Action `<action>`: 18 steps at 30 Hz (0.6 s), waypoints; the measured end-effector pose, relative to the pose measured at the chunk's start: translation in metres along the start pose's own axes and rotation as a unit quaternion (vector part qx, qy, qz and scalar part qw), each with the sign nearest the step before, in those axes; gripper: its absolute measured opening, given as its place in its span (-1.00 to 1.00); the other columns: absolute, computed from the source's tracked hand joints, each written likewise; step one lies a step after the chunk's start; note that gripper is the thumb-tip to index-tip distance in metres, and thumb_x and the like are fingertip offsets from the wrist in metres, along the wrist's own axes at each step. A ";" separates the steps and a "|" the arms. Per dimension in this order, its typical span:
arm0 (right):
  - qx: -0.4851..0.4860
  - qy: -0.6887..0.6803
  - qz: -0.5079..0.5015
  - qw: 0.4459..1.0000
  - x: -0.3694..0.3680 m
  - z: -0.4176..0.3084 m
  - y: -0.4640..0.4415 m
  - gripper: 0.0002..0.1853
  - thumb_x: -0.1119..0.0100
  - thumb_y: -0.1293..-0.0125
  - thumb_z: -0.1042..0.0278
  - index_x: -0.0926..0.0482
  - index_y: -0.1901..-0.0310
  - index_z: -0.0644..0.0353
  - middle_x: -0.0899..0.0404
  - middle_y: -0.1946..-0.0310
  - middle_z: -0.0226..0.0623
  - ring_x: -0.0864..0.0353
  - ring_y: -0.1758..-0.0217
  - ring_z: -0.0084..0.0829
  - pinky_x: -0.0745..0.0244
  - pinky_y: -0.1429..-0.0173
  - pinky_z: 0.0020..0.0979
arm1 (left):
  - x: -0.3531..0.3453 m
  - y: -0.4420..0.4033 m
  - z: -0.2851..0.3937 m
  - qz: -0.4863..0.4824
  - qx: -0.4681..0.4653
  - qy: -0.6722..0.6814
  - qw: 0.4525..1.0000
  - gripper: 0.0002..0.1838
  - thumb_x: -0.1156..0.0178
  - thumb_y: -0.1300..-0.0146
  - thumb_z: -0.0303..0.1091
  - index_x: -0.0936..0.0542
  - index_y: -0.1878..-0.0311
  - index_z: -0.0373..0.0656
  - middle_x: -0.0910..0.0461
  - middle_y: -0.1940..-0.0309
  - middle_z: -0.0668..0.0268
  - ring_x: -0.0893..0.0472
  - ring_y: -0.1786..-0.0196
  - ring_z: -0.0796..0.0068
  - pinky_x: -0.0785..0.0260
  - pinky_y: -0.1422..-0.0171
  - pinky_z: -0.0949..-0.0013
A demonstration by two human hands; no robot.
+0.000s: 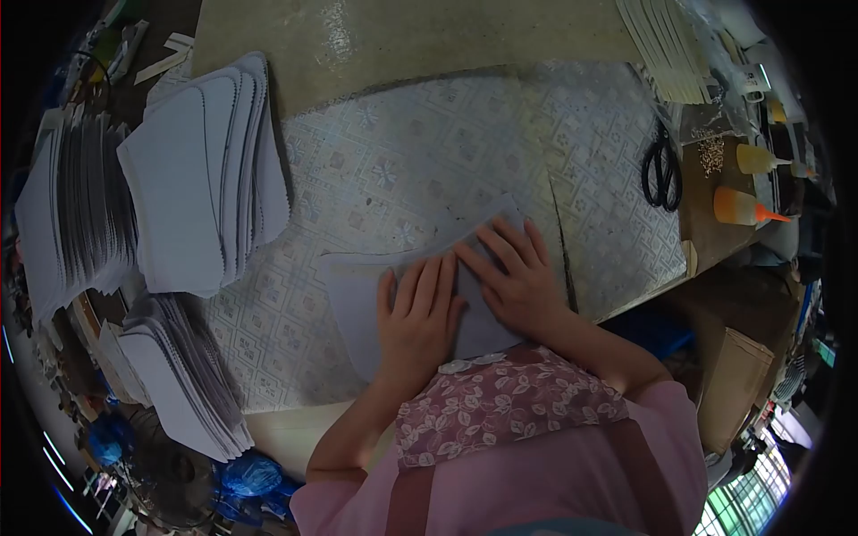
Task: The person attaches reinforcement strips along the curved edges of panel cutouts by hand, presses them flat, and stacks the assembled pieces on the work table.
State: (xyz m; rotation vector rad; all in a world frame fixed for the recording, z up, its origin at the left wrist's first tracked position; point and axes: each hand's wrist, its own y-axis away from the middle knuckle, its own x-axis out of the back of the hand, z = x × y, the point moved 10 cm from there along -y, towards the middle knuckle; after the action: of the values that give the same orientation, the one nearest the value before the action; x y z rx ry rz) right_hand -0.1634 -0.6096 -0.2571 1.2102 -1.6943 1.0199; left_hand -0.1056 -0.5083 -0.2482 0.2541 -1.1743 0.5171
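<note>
A pale grey, curved flat piece point(353, 304), fabric or thin sheet, lies on the patterned table covering point(357, 179) close to my body. Both hands rest on it from above. My left hand point(418, 308) lies flat, its fingers stretched toward the piece's far curved edge. Beside it, my right hand point(517, 277) is spread, with fingertips along that same edge further right. The index fingers of the two hands come close together near the middle of the edge. What lies under the palms is hidden.
Stacks of similar grey pieces point(179, 179) stand at the left, with another stack point(183, 384) nearer me. At the right lie black scissors point(661, 170), pale strips point(661, 45), small brass-coloured bits point(711, 154), a yellow bottle point(755, 159) and an orange-tipped bottle point(737, 205).
</note>
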 end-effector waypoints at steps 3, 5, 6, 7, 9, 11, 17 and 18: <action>-0.002 -0.006 0.001 1.000 0.001 0.001 0.000 -0.39 -0.28 -0.16 0.38 -0.55 -0.31 -0.14 -0.42 -0.33 -0.26 -0.35 -0.47 -0.16 -0.12 -0.54 0.14 | 0.007 0.005 -0.007 0.005 0.018 -0.008 1.000 -0.45 -0.24 -0.35 -0.21 -0.50 -0.38 -0.15 -0.49 -0.29 0.22 -0.44 -0.37 0.27 -0.13 -0.50 -0.06; -0.004 -0.004 -0.002 1.000 0.001 0.001 -0.001 -0.38 -0.27 -0.15 0.40 -0.55 -0.32 -0.15 -0.42 -0.33 -0.26 -0.35 -0.47 -0.16 -0.12 -0.54 0.14 | 0.014 0.010 -0.017 0.010 0.036 -0.011 0.999 -0.47 -0.22 -0.37 -0.23 -0.50 -0.38 -0.13 -0.50 -0.28 0.21 -0.45 -0.38 0.25 -0.15 -0.50 -0.05; -0.003 -0.003 -0.005 1.000 0.002 0.002 -0.001 -0.37 -0.27 -0.14 0.41 -0.56 -0.32 -0.15 -0.42 -0.33 -0.26 -0.35 -0.47 -0.16 -0.12 -0.53 0.14 | 0.017 0.012 -0.021 0.013 0.040 -0.006 0.999 -0.49 -0.22 -0.38 -0.24 -0.51 -0.37 -0.13 -0.50 -0.28 0.21 -0.45 -0.38 0.24 -0.17 -0.49 -0.04; 0.001 -0.008 -0.007 1.000 0.001 0.000 -0.002 -0.37 -0.27 -0.13 0.42 -0.56 -0.32 -0.15 -0.42 -0.33 -0.26 -0.35 -0.47 -0.15 -0.12 -0.53 0.14 | 0.020 0.014 -0.029 0.015 0.049 -0.007 0.999 -0.50 -0.21 -0.39 -0.25 -0.51 -0.37 -0.13 -0.51 -0.27 0.20 -0.45 -0.39 0.22 -0.18 -0.49 -0.03; 0.000 -0.004 -0.004 1.000 0.001 -0.001 -0.002 -0.36 -0.25 -0.12 0.45 -0.57 -0.32 -0.14 -0.42 -0.33 -0.26 -0.34 -0.47 -0.14 -0.11 -0.54 0.15 | 0.029 0.024 -0.048 0.025 0.064 -0.018 0.997 -0.52 -0.20 -0.40 -0.25 -0.52 -0.36 -0.12 -0.52 -0.26 0.20 -0.45 -0.39 0.20 -0.21 -0.47 -0.02; 0.001 -0.002 -0.004 1.000 0.001 -0.002 -0.002 -0.36 -0.23 -0.12 0.46 -0.57 -0.32 -0.13 -0.41 -0.33 -0.25 -0.33 -0.48 -0.13 -0.09 -0.54 0.17 | 0.033 0.029 -0.062 0.042 0.070 -0.029 0.996 -0.54 -0.21 -0.40 -0.25 -0.54 -0.34 -0.09 -0.52 -0.26 0.20 -0.46 -0.40 0.19 -0.23 -0.46 -0.01; -0.001 0.006 -0.017 1.000 -0.002 0.000 -0.001 -0.37 -0.20 -0.13 0.46 -0.57 -0.32 -0.10 -0.40 -0.33 -0.23 -0.29 -0.50 -0.09 -0.05 -0.55 0.19 | 0.040 0.033 -0.072 0.066 0.070 -0.041 0.995 -0.55 -0.26 -0.36 -0.27 -0.58 -0.31 -0.02 -0.52 -0.26 0.21 -0.45 -0.40 0.19 -0.21 -0.46 0.00; 0.001 0.007 -0.017 1.000 -0.002 0.000 -0.001 -0.37 -0.19 -0.14 0.46 -0.57 -0.32 -0.10 -0.40 -0.33 -0.22 -0.29 -0.50 -0.08 -0.04 -0.55 0.19 | 0.040 0.032 -0.072 0.069 0.072 -0.035 0.994 -0.56 -0.26 -0.36 -0.29 -0.59 -0.30 -0.02 -0.53 -0.24 0.20 -0.46 -0.39 0.17 -0.22 -0.44 0.01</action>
State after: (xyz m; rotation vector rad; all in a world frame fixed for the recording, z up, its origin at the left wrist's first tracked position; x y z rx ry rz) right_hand -0.1617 -0.6089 -0.2588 1.2263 -1.6561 1.0073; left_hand -0.0518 -0.4378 -0.2406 0.3176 -1.2295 0.7200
